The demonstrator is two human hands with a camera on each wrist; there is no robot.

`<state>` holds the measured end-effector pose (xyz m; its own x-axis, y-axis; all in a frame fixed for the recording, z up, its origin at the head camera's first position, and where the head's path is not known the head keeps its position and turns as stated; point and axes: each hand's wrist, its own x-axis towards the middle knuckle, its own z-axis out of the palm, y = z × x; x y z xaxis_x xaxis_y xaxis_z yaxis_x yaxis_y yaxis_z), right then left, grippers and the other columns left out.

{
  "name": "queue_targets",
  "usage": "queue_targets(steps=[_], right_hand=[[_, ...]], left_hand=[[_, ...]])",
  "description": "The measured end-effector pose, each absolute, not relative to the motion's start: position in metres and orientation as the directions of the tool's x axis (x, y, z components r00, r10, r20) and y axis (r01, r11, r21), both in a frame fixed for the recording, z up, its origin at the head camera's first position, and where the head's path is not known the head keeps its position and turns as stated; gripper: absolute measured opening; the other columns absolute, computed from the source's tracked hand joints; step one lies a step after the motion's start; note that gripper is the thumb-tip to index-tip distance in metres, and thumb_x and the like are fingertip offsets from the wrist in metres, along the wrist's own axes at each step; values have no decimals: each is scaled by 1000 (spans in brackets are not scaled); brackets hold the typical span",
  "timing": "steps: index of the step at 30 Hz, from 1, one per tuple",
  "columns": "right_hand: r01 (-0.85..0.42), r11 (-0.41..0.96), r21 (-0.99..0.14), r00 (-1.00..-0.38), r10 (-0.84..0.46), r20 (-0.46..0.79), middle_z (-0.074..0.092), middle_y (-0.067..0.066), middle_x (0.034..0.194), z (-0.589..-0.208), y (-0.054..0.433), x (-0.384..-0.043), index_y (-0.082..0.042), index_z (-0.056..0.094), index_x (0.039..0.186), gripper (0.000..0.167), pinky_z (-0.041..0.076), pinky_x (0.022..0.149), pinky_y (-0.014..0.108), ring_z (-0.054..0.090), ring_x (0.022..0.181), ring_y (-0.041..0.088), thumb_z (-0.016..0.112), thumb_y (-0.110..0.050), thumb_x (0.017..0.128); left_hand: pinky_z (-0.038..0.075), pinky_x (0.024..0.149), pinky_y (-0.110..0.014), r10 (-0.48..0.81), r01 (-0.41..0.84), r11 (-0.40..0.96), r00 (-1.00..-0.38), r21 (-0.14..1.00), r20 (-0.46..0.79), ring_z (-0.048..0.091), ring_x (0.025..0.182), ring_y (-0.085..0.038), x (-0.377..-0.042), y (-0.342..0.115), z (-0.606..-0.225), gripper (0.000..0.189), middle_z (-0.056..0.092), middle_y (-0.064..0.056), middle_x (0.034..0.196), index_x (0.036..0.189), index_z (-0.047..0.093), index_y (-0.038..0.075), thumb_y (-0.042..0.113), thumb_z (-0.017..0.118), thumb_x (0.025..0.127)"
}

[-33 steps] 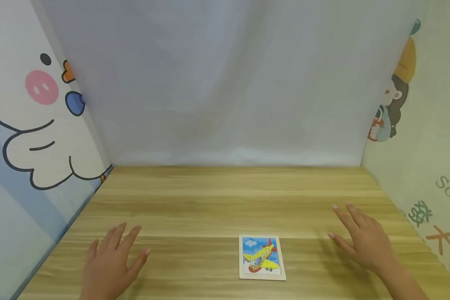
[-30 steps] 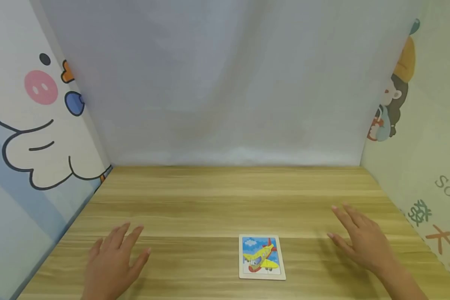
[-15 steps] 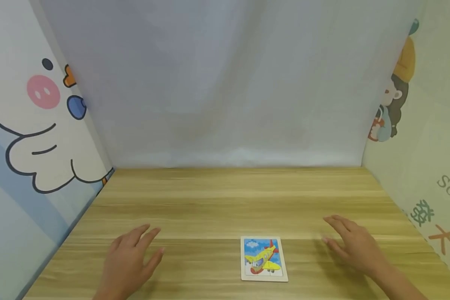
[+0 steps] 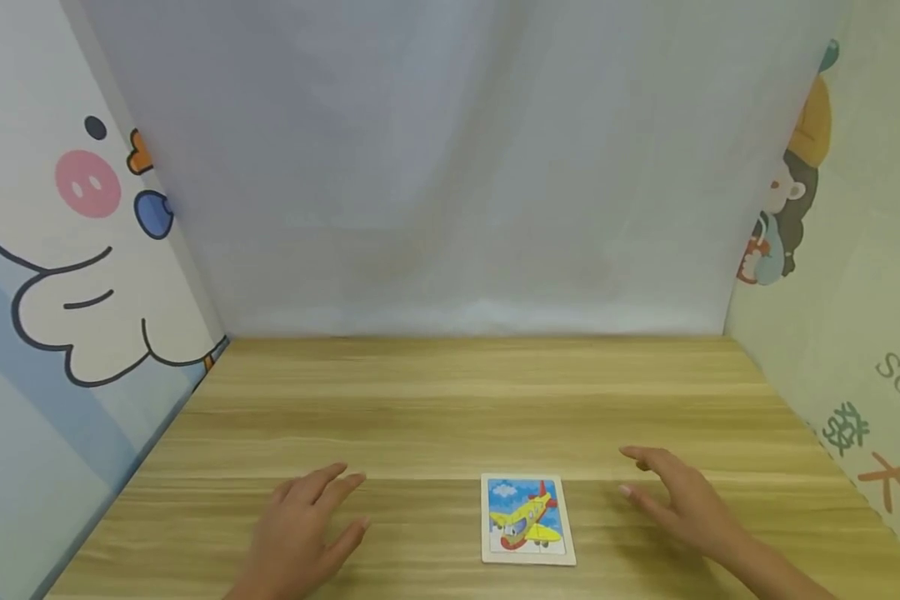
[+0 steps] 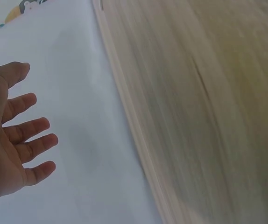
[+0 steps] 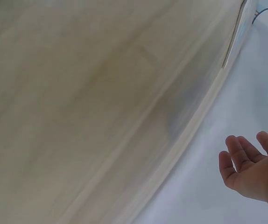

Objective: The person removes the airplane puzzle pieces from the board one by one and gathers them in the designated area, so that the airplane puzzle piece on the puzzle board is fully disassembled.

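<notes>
A small jigsaw puzzle [image 4: 527, 518] with a yellow airplane on blue sky lies flat on the wooden table, its pieces set in a pale frame. To its left my left hand [image 4: 300, 527] hovers with fingers spread and relaxed, apart from the puzzle. On the other side my right hand [image 4: 678, 504] is held above the table, thumb and index finger pointing towards the puzzle without touching it. The wrist views show the left hand [image 5: 12, 135] and the right hand [image 6: 255, 163] with loosely bent fingers and nothing in them.
The wood-grain table [image 4: 420, 400] reaches back to a plain white curtain [image 4: 435, 183]. A panel with a cartoon bird [image 4: 82, 267] bounds the left side. A pale printed panel [image 4: 855, 250] stands along the right.
Both hands have moved inward towards the puzzle, the left hand to the right and the right hand to the left and slightly nearer. The puzzle stays where it was on the table.
</notes>
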<state>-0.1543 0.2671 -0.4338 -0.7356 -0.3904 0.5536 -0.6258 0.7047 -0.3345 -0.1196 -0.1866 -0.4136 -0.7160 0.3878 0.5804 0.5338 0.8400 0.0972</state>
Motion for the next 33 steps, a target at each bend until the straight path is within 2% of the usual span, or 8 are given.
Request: queue_targets(steps=[3,9,15,24,33], right_hand=[[-619,687,-379,-752,-380,539,62,11,110,-437,262,-156,0,56,118,47,50,68,44,61,87,23,75,-5,75],[-618,669,-413,-769,-405,495,62,7,110,-441,254,-162,-1,58,118,43,50,70,41,60,87,24,74,-8,79],[-631,679,-375,-755,-427,497,62,3,108,-443,247,-164,-5,62,113,39,50,71,39,60,90,23,75,-12,77],[-660,707,-256,-709,-471,525,60,4,105,-445,239,-170,-9,65,106,38,50,74,44,58,94,23,78,-18,72],[-676,687,-268,-707,-500,500,59,8,108,-442,229,-175,-9,64,110,39,48,75,47,57,97,25,76,-21,75]], left_hand=[[46,76,-52,402,551,826,-721,115,564,60,95,-27,-120,-182,-417,45,61,-11,113,113,66,13,28,79,72],[47,75,-49,459,607,792,-669,72,584,60,95,-25,-129,-172,-424,46,61,-10,111,111,66,13,30,79,70],[46,77,-50,483,629,773,-665,80,569,59,97,-25,-136,-161,-427,46,61,-9,112,112,66,16,35,77,71],[45,79,-48,522,662,747,-646,67,558,59,99,-24,-140,-145,-427,45,61,-9,112,108,67,15,39,75,71],[42,84,-51,564,676,731,-679,99,470,56,104,-25,-141,-130,-427,46,60,-10,116,110,65,16,42,74,74]])
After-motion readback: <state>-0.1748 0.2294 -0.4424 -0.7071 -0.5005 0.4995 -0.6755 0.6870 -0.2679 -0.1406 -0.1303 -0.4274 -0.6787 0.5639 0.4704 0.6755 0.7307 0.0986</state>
